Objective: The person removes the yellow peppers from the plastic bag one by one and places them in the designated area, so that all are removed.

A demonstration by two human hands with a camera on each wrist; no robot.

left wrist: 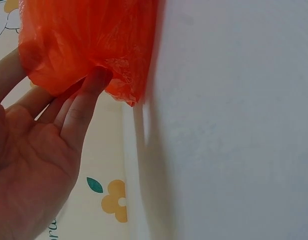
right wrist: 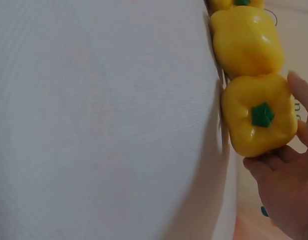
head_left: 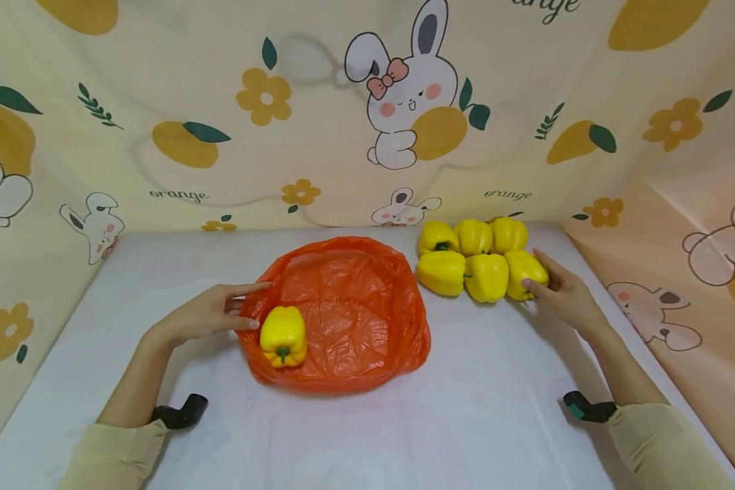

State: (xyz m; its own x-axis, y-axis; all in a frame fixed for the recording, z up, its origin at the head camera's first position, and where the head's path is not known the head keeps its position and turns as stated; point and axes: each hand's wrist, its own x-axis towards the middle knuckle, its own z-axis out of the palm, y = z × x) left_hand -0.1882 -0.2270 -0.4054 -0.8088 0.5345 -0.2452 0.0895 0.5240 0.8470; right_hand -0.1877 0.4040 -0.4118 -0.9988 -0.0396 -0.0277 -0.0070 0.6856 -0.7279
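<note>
A red plastic bag lies spread wide with its rim rolled outward. One yellow bell pepper sits inside it at the near left, stem toward me. My left hand holds the bag's left rim; in the left wrist view that hand has fingertips against the red plastic. At the far right, my right hand grips the nearest right-end yellow bell pepper of a group, thumb on its near side. In the right wrist view this pepper shows its green stem and touches its neighbour.
Several more yellow bell peppers stand in two rows right of the bag, near the back of the white table. A patterned cloth hangs behind and along the sides. Black wrist devices are at both sleeves.
</note>
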